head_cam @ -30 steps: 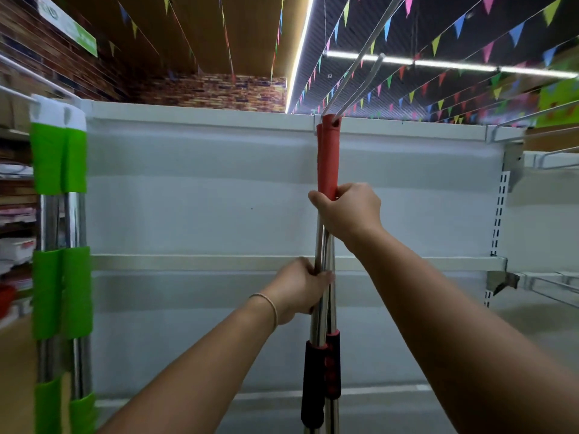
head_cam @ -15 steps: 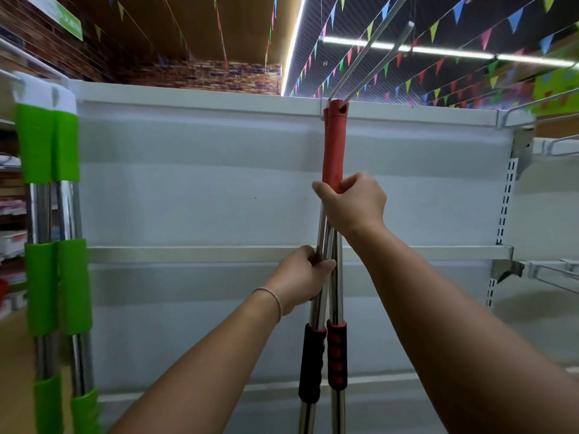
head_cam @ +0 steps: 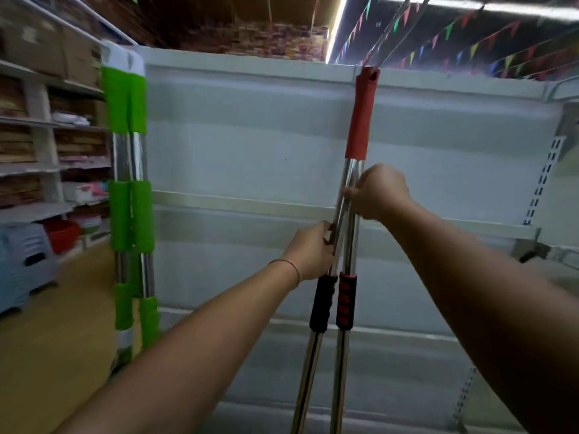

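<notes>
Green poles stand far left, by the white shelf. Left hand is curled tight round the left pole, just above its black grip. Right hand, higher up, wraps the right pole below the red sleeve. Both poles upright before the shelf, splaying apart lower down.

White shelving (brick wall behind), bunting.

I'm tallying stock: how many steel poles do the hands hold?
2. The black-grip pole is in the left hand; the red-grip pole is in the right hand. A red sleeve covers their tops, so another may hide.
</notes>
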Demonstrator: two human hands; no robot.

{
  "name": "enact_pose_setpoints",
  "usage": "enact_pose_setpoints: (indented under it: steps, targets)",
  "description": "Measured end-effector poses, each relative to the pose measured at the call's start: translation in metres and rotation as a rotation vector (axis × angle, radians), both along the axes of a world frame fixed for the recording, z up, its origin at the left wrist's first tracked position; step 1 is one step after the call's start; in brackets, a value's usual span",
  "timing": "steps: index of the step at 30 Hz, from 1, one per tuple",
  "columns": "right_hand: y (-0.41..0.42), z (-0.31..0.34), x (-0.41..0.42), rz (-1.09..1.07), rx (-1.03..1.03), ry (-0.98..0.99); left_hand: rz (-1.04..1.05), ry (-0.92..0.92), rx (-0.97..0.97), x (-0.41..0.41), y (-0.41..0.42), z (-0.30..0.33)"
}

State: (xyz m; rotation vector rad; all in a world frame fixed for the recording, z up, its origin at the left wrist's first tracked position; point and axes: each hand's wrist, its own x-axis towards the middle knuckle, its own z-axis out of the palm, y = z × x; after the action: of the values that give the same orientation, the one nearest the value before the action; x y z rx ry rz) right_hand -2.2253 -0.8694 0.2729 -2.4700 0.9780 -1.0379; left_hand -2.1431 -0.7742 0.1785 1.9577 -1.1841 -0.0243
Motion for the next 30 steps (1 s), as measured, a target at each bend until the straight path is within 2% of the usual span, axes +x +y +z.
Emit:
enact_pose_setpoints:
  steps: [4, 6, 9, 17, 21, 30]
  targets:
    - [0.009, -0.08, -0.021, 0.032, -0.006, 0.299, 0.034, -0.032, 0.095, 0.004, 0.034, -0.021]
    - [0.015, -0.114, -0.027, 0.098, 0.036, 0.296, 0.075, -0.045, 0.113, 0.004, 0.055, -0.031]
    - [0.036, -0.139, -0.024, 0.238, -0.027, 0.241, 0.163, -0.084, 0.161, 0.001, 0.09, -0.047]
    - [0.144, -0.143, 0.023, 0.574, -0.085, 0.128, 0.422, -0.133, 0.305, 0.0, 0.209, -0.062]
    - [0.204, -0.14, 0.053, 0.699, -0.039, 0.113, 0.539, -0.134, 0.348, 0.006, 0.281, -0.055]
    - [0.369, -0.14, 0.115, 0.961, -0.098, 0.132, 0.774, -0.088, 0.44, 0.034, 0.461, -0.057]
